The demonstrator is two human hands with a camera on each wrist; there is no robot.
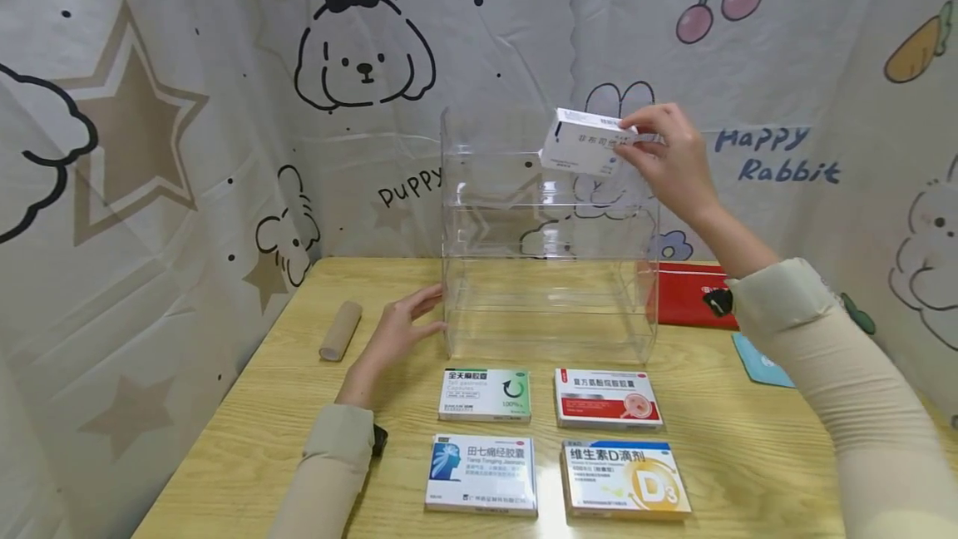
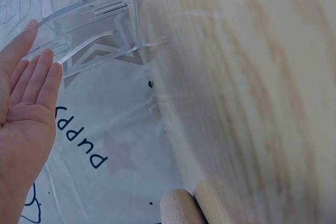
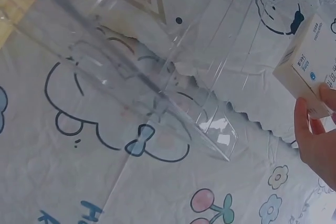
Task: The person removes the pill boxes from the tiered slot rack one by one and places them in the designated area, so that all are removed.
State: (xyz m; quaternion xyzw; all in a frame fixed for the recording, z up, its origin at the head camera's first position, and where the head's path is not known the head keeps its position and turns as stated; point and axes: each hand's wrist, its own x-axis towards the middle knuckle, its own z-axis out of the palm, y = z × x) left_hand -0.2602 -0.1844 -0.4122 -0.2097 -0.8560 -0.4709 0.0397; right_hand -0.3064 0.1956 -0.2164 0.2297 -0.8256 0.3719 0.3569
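My right hand pinches a white medicine box by its right end, thumb below and fingers above. The box is slightly tilted at the upper part of a clear acrylic tiered display rack; I cannot tell whether they touch. In the right wrist view the hand holds the same box at the right edge. My left hand, fingers straight, is against the rack's lower left side. In the left wrist view, the left hand has its fingertips at the rack's edge.
Several medicine boxes lie in front of the rack: green-white, red-white, blue-white and orange-white. A cardboard tube lies left. A red packet and a light-blue item lie right. A patterned curtain hangs behind.
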